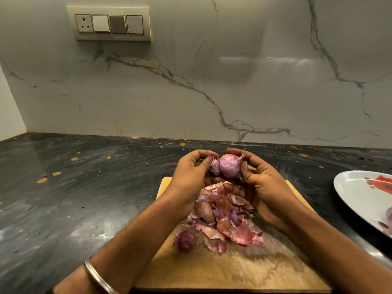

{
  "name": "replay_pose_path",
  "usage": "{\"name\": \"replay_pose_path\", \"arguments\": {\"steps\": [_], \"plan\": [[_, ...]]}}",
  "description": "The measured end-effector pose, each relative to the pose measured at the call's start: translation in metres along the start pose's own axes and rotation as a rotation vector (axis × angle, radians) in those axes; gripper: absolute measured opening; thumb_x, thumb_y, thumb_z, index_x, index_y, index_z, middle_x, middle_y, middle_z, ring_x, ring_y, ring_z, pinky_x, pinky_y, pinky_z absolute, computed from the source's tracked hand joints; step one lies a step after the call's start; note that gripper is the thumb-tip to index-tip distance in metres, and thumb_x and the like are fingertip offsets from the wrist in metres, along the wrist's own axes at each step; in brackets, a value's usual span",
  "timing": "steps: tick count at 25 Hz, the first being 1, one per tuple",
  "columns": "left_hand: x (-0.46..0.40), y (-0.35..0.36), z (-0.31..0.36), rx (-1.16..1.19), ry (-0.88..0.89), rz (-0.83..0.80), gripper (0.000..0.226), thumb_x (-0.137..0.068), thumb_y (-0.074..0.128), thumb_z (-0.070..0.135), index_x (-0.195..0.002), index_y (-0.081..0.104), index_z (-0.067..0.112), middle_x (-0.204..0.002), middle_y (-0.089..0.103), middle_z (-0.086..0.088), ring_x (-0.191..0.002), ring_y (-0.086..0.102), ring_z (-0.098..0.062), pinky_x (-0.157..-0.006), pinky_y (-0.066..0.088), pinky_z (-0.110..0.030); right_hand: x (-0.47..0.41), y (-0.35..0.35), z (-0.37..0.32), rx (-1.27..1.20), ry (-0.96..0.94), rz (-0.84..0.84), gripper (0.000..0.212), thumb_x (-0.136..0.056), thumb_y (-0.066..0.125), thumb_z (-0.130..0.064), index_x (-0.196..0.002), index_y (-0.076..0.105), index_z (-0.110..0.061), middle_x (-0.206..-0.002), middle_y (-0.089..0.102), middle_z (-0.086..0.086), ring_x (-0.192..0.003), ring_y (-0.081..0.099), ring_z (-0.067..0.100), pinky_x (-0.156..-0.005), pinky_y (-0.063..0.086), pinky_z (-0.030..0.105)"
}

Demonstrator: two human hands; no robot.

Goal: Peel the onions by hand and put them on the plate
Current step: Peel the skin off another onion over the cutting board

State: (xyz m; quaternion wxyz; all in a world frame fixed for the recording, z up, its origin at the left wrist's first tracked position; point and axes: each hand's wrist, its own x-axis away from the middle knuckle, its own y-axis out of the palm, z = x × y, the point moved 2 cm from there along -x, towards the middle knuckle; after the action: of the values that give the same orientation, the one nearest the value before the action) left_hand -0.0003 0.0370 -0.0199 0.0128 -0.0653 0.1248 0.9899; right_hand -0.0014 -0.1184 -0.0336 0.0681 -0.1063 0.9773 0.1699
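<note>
- One metal bangle (99, 277) sits on the left forearm, at the near edge of the view.
- One wooden cutting board (222, 270) lies on the dark countertop (84, 187), directly under both forearms.
- On the near left part of the board rests one dark purple unpeeled onion (185, 240), apart from the hands.
- Just beyond it lies one heap of pink and reddish onion skins (231, 221), covering the middle of the board. One brownish onion (204, 211) sits partly buried at the heap's left side, touching the skins.
- Onions on the board counted: two. Whether the heap hides others cannot be told.
- The right hand (263, 187) is curled around one peeled, pale purple onion (229, 167), thumb on its near side and fingers over the top, held above the far end of the board.
- The left hand (191, 172) pinches a loose strip of skin (214, 165) between thumb and fingertips; the strip touches the left side of the held onion.
- One white plate (356, 187) stands on the countertop well to the right of the board, cut off by the frame edge. It bears a red printed pattern, and a purple object shows at its right edge, too cropped to identify.
- The countertop carries scattered orange-brown specks and pale smears.
- Behind it rises a white marble-look wall (233, 81) with grey veins.
- High on the wall, left of centre, is one switch panel (110, 23): one socket and three rocker switches.
</note>
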Motion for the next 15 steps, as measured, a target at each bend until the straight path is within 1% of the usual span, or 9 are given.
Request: {"name": "replay_pose_path", "arguments": {"steps": [3, 5, 7, 9, 10, 11, 12, 14, 15], "plan": [[-0.0001, 0.0002, 0.0011, 0.063, -0.054, -0.028, 0.025, -0.104, 0.041, 0.005, -0.092, 0.063, 0.009, -0.083, 0.060, -0.009, -0.055, 0.057, -0.011, -0.051, 0.052, -0.020, 0.0012, 0.0023, -0.0015, -0.069, 0.049, -0.035, 0.030, -0.098, 0.048, -0.010, -0.115, 0.072, -0.016, -0.113, 0.074, 0.015, -0.092, 0.075, 0.031, -0.065, 0.063, 0.031], [-0.0001, 0.0002, 0.0004, 0.161, -0.117, -0.040, 0.025, -0.104, 0.038, 0.005, -0.093, 0.061, 0.009, -0.077, 0.059, -0.009, -0.052, 0.055, -0.011, -0.048, 0.050, -0.019, 0.0028, 0.0040, -0.0030, -0.128, 0.071, -0.062, 0.032, -0.092, 0.050, -0.011, -0.117, 0.070, -0.013, -0.113, 0.073, 0.017, -0.088, 0.075, 0.030, -0.066, 0.063, 0.031], [0.0001, 0.0005, 0.0006, 0.245, -0.154, -0.052, 0.024, -0.105, 0.037, 0.004, -0.095, 0.059, 0.008, -0.072, 0.059, -0.008, -0.049, 0.054, -0.010, -0.047, 0.050, -0.019, 0.0044, 0.0049, -0.0055, -0.199, 0.093, -0.093, 0.034, -0.091, 0.049, -0.011, -0.118, 0.069, -0.012, -0.116, 0.071, 0.020, -0.085, 0.074, 0.029, -0.068, 0.063, 0.032], [-0.0001, 0.0005, 0.0009, 0.247, -0.150, -0.047, 0.023, -0.104, 0.038, 0.004, -0.097, 0.059, 0.007, -0.073, 0.059, -0.009, -0.050, 0.055, -0.011, -0.049, 0.052, -0.019, 0.0064, 0.0068, -0.0069, -0.235, 0.094, -0.129, 0.035, -0.094, 0.047, -0.014, -0.124, 0.065, -0.011, -0.119, 0.070, 0.020, -0.090, 0.072, 0.030, -0.073, 0.063, 0.032], [-0.0001, 0.0004, 0.0010, 0.226, -0.142, -0.036, 0.022, -0.104, 0.039, 0.004, -0.097, 0.059, 0.007, -0.075, 0.059, -0.010, -0.051, 0.056, -0.011, -0.050, 0.053, -0.020, 0.0068, 0.0078, -0.0063, -0.222, 0.082, -0.132, 0.035, -0.096, 0.048, -0.019, -0.126, 0.063, -0.010, -0.118, 0.070, 0.018, -0.091, 0.071, 0.029, -0.074, 0.062, 0.032], [0.0002, 0.0005, 0.0008, 0.193, -0.135, -0.026, 0.022, -0.104, 0.039, 0.005, -0.097, 0.060, 0.007, -0.077, 0.059, -0.010, -0.052, 0.057, -0.011, -0.051, 0.053, -0.020, 0.0072, 0.0090, -0.0054, -0.171, 0.056, -0.124, 0.036, -0.094, 0.053, -0.025, -0.126, 0.062, -0.010, -0.115, 0.071, 0.016, -0.089, 0.071, 0.026, -0.073, 0.062, 0.030], [0.0009, 0.0012, 0.0001, 0.155, -0.131, -0.022, 0.022, -0.105, 0.040, 0.006, -0.097, 0.060, 0.007, -0.079, 0.059, -0.011, -0.054, 0.058, -0.011, -0.052, 0.054, -0.020, 0.0071, 0.0093, -0.0040, -0.085, 0.019, -0.098, 0.039, -0.088, 0.061, -0.029, -0.123, 0.061, -0.011, -0.110, 0.071, 0.014, -0.086, 0.072, 0.022, -0.071, 0.061, 0.029], [0.0027, 0.0032, -0.0018, 0.099, -0.134, -0.035, 0.024, -0.105, 0.039, 0.006, -0.097, 0.061, 0.007, -0.079, 0.060, -0.010, -0.055, 0.058, -0.011, -0.052, 0.053, -0.020, 0.0063, 0.0088, -0.0017, 0.059, -0.029, -0.040, 0.042, -0.078, 0.070, -0.026, -0.117, 0.062, -0.012, -0.102, 0.071, 0.014, -0.081, 0.072, 0.020, -0.067, 0.060, 0.026], [0.0031, 0.0042, -0.0022, 0.096, -0.134, -0.044, 0.024, -0.105, 0.038, 0.006, -0.097, 0.060, 0.007, -0.076, 0.060, -0.010, -0.053, 0.058, -0.011, -0.050, 0.052, -0.020, 0.0058, 0.0089, -0.0012, 0.060, -0.027, -0.033, 0.039, -0.079, 0.070, -0.022, -0.116, 0.063, -0.012, -0.101, 0.072, 0.015, -0.081, 0.073, 0.021, -0.067, 0.060, 0.026]]}}
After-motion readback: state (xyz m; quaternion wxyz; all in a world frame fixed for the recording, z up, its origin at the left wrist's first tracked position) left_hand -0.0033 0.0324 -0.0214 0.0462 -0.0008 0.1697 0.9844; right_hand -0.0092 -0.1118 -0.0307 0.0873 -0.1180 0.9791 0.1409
